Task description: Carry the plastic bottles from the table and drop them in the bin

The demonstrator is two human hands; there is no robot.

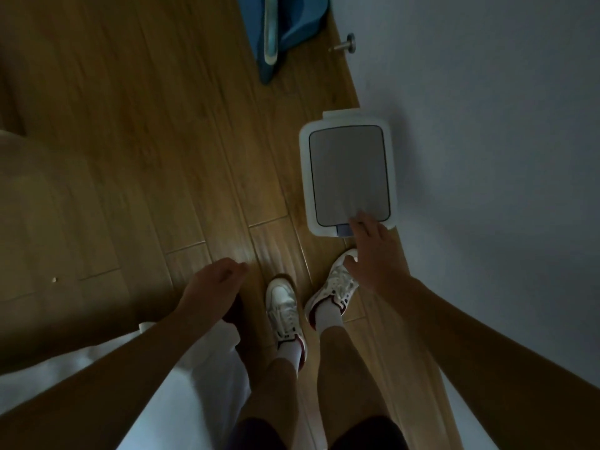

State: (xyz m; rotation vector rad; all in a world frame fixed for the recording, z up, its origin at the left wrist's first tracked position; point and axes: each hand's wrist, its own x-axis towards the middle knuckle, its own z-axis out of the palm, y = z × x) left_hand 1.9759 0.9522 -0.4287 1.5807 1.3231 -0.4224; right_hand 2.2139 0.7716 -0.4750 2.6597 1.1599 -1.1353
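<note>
The bin (349, 177) stands on the wooden floor (130, 141), close against the white wall (503, 125). It is white with a grey lid (347, 173), and the lid lies flat and closed. The right hand (373, 254) reaches down to the near edge of the bin; its fingers (363, 220) are spread and rest on the near corner of the lid, beside a small bluish tab (344, 230) on the front rim. This hand holds nothing. The left hand (214, 284) hangs lower on the left side, over the floor, with the fingers loosely curled and nothing visible in it. No plastic bottle shows in the view, so I cannot tell where the bottles are. Below the hands are two feet in white sneakers (282, 306) with white socks, standing on the floor just before the bin. A blue object (285, 24) lies on the floor farther away, near a metal door stopper (344, 43). The light is dim.
</note>
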